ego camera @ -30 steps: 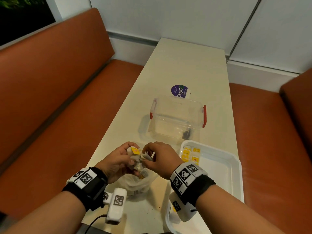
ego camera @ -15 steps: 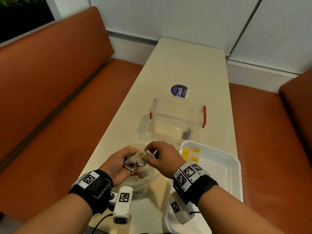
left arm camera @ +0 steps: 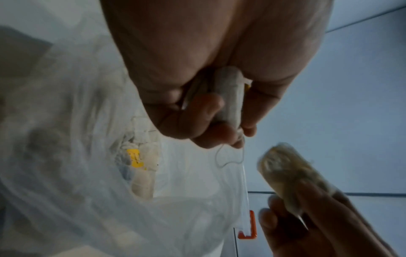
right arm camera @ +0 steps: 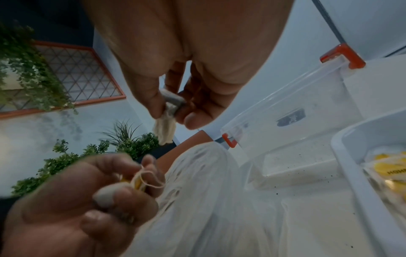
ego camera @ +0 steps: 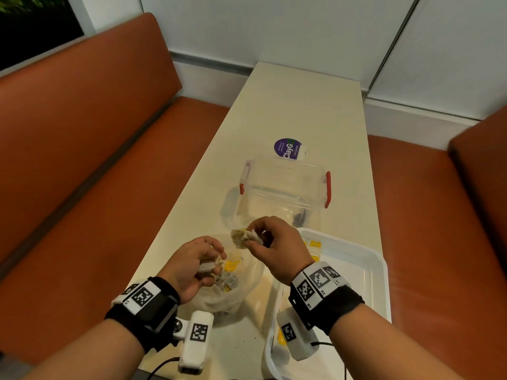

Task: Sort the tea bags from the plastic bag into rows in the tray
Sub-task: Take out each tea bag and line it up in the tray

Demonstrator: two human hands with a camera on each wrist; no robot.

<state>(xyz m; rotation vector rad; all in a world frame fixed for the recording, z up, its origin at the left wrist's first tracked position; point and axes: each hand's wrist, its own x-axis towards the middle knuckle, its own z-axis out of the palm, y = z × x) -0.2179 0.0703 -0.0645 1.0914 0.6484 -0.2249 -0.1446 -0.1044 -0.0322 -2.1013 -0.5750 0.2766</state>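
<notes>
Above the plastic bag (ego camera: pixel 233 294), the right hand (ego camera: pixel 277 248) pinches one tea bag (ego camera: pixel 242 237); the left hand (ego camera: pixel 192 264) grips another tea bag (ego camera: pixel 205 267). The tray (ego camera: pixel 375 270) lies just right of the bag, its far rim near a clear box (ego camera: pixel 285 187).

Tea bags (ego camera: pixel 245 237) are off-white with yellow tags (ego camera: pixel 230 266). The tray (ego camera: pixel 365 263) is white; the box (ego camera: pixel 285 187) is clear with red latches (ego camera: pixel 327 193). Benches (ego camera: pixel 82 165) are rust-orange.

both hands (ego camera: pixel 192 263) (ego camera: pixel 277 249) curled, apart
</notes>
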